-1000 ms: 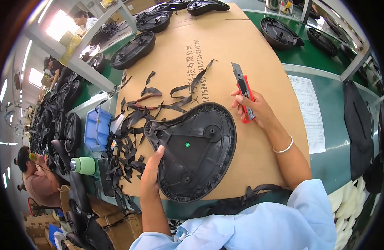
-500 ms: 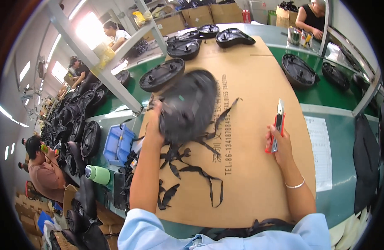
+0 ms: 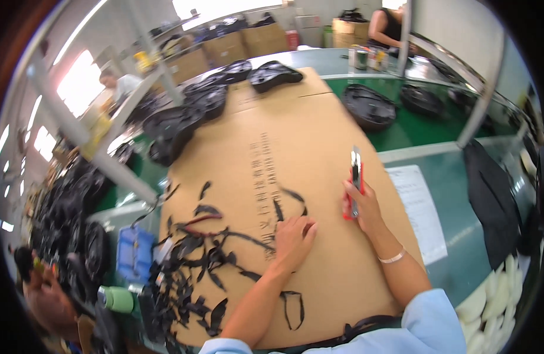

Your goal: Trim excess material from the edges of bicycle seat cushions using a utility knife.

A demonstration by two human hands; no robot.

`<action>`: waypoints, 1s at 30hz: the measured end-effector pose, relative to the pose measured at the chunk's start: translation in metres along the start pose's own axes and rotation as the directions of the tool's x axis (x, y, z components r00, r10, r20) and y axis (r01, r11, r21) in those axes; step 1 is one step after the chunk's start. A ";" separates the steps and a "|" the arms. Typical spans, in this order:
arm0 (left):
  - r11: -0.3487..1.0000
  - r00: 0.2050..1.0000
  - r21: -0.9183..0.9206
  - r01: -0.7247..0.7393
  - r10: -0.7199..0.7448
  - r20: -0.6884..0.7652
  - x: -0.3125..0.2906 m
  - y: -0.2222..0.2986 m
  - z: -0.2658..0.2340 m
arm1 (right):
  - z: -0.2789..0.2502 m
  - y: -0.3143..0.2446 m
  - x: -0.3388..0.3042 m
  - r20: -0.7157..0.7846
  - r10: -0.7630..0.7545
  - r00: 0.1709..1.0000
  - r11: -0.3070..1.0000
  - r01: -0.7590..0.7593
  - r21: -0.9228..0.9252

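Nearest us: left hand (image 3: 294,241) low over the brown corrugated cardboard sheet (image 3: 319,130), fingers loosely curled beside a long thin black fabric strip (image 3: 304,206); we can't tell if they pinch it. Right hand (image 3: 362,203), just to the right, fingers closed round a red-handled metal utility knife (image 3: 357,172), blade out and pointing away from us, clear of any work.

Left of the hands: many short black offcuts (image 3: 218,255) scattered loose, uncollected. Beside the sheet: pale green cylindrical flask (image 3: 115,299), blue plastic bin (image 3: 134,253); right side, white printed paper sheet (image 3: 415,212).

Far end: black moulded shells (image 3: 174,127) clustered at the left edge, one more black curved shell (image 3: 275,76) at the far edge, others beyond on the green surface.

Status, our read: cutting has left plenty of waste; no shell in either hand; shells too blurred to say which are trimmed and which remain
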State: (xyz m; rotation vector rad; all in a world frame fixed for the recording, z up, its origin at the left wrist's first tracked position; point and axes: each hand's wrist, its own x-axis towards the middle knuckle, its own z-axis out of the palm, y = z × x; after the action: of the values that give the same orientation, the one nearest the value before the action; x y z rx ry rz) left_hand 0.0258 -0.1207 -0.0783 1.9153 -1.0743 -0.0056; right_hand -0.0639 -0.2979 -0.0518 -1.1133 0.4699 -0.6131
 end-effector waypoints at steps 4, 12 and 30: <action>0.995 0.993 0.045 -0.089 0.086 0.080 0.003 -0.002 -0.008 | -0.046 0.003 0.079 -0.320 -0.154 0.935 0.980 0.186 0.071; 1.000 0.987 0.024 -0.014 0.009 0.163 0.006 0.005 -0.003 | -0.110 -0.013 0.215 -0.563 -0.300 0.770 0.951 0.197 -0.238; 0.882 0.848 -0.468 0.049 -0.284 -0.447 0.001 -0.028 -0.032 | -0.042 0.003 -0.002 -0.225 -0.131 0.966 0.991 0.125 -0.042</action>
State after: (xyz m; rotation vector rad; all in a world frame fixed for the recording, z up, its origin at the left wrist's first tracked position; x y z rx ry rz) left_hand 0.0582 -0.0933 -0.0786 1.4674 -0.4840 0.1361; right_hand -0.0911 -0.3237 -0.0705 -1.1102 0.6077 -0.8556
